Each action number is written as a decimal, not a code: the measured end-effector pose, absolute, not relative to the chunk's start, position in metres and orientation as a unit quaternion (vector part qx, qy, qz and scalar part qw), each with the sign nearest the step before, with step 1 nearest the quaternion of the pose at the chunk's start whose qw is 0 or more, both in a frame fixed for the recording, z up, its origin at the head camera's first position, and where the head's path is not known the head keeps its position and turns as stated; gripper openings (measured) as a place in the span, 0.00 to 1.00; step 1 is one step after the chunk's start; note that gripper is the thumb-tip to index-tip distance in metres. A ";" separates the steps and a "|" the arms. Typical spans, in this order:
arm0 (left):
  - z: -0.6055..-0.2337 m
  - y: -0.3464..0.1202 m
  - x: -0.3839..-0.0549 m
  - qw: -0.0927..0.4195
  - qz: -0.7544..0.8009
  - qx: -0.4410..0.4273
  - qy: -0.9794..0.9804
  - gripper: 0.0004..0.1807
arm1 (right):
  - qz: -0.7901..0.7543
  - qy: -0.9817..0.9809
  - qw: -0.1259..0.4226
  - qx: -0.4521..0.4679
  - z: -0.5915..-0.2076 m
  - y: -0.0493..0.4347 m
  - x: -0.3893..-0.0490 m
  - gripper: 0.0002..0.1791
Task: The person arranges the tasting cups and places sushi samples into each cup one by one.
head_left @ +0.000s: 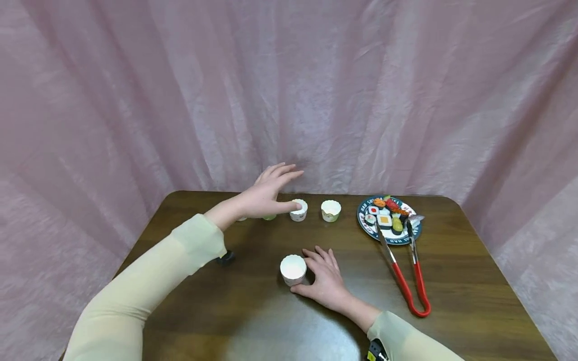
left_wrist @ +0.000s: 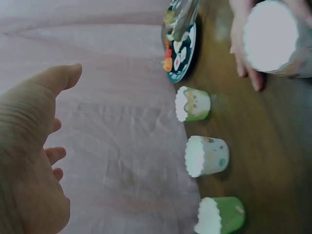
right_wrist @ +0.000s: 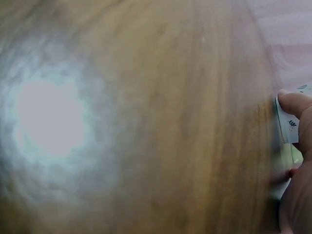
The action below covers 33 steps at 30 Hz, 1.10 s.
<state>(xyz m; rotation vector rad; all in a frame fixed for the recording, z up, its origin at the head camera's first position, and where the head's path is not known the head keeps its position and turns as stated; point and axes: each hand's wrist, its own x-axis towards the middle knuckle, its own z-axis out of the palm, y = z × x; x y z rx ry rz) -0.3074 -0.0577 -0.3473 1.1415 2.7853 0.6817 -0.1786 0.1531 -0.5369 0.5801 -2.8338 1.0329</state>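
A white paper baking cup [head_left: 293, 271] stands upright at the middle of the table, its side showing a small leaf print in the right wrist view. My right hand [head_left: 326, 282] holds it from the right, thumb on the near side and fingers toward the far side. Above the back row of paper cups, my left hand [head_left: 267, 194] is raised with fingers spread and nothing in it. Its thumb overlaps a white patterned cup [left_wrist: 207, 156] in the head view. Beside that cup are a cup with an animal print [left_wrist: 197, 104] and a green cup [left_wrist: 230, 214].
On the right, a round plate [head_left: 363, 226] holds several sushi pieces [head_left: 384, 221]. Red-handled tongs [head_left: 423, 296] lie with their tips over it. A small black object [head_left: 227, 257] is partly behind the left sleeve. A pink curtain [head_left: 289, 95] hangs behind the table [head_left: 469, 286].
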 end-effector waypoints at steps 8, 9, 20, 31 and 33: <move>-0.373 -0.085 -0.260 0.043 0.239 0.382 0.891 0.48 | 0.336 -0.923 0.040 0.181 -0.534 0.154 -0.177 0.33; -0.379 -0.087 -0.255 0.049 0.238 0.382 0.892 0.48 | 0.335 -0.924 0.043 0.181 -0.533 0.154 -0.178 0.32; -0.450 -0.082 -0.213 0.060 0.237 0.355 0.902 0.48 | 0.326 -0.926 0.053 0.186 -0.531 0.153 -0.179 0.29; -0.469 -0.077 -0.207 0.059 0.259 0.335 0.904 0.43 | 0.331 -0.925 0.040 0.183 -0.530 0.154 -0.178 0.31; -0.471 -0.077 -0.206 0.063 0.264 0.335 0.902 0.42 | 0.332 -0.925 0.036 0.182 -0.530 0.154 -0.178 0.31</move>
